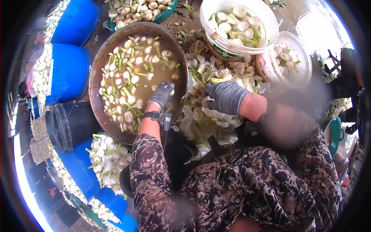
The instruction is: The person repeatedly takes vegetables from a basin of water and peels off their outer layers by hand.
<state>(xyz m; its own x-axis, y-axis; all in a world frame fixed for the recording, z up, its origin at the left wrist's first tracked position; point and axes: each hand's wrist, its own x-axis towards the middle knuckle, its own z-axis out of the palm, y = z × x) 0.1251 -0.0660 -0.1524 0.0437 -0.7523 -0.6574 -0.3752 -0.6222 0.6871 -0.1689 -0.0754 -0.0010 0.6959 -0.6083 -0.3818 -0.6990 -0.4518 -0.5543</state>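
Note:
Muddy water with many white bulbs on short green stems fills a large round basin (95,112). Over the basin's right part is my left hand (162,94) in a grey glove, its fingers curled around a pale bulb (172,92) that shows at its edge. To the right of the basin, my right hand (225,97), also gloved in grey, is closed above a heap of peeled leaves (208,125). Something yellow-green (217,80) sticks out by its fingers; what those fingers hold is too hidden to name.
A white bucket (239,49) of bulbs stands at the upper right, beside a smaller white tub (303,73) with bulbs. Blue tubs (69,73) line the left, near a black bucket (71,125). Peeled bulbs (109,154) are piled below the basin.

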